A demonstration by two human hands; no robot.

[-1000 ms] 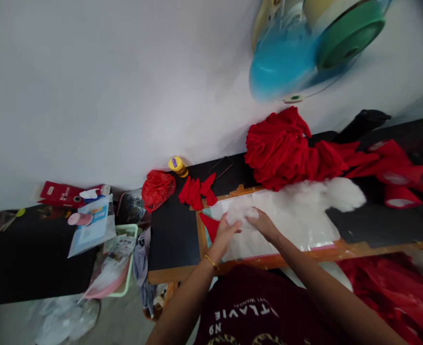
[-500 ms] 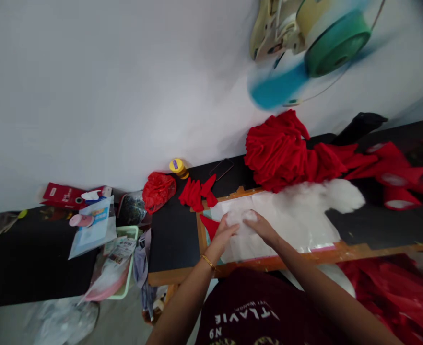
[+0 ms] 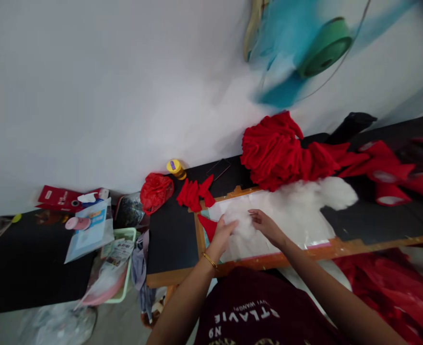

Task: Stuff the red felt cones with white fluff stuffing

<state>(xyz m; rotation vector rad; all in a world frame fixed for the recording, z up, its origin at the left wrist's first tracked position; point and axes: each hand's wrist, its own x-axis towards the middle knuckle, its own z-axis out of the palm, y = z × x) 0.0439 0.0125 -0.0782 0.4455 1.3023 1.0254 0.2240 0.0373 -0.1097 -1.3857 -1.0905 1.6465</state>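
Observation:
My left hand [image 3: 225, 233], with a gold bracelet on its wrist, is closed on a tuft of white stuffing [image 3: 243, 223] over the white sheet [image 3: 258, 247]. My right hand [image 3: 266, 226] is just right of the tuft, its fingers slightly curled and apart, with nothing visible in them. A red felt piece [image 3: 206, 224] lies at the sheet's left end, beside my left hand. More loose white stuffing [image 3: 305, 196] is heaped on the right part of the sheet.
Behind the sheet lies a large stack of red fabric [image 3: 271, 151], with red cone shapes [image 3: 389, 175] farther right. Small red pieces [image 3: 193, 194], a yellow-lidded jar [image 3: 176, 169], a phone [image 3: 218, 168] and a red bag [image 3: 156, 192] sit at the back left. A fan [image 3: 324, 48] spins above.
My right hand has come away from the white tuft and its fingers have opened. The tuft looks wider and looser beside my left hand. The view has shifted slightly.

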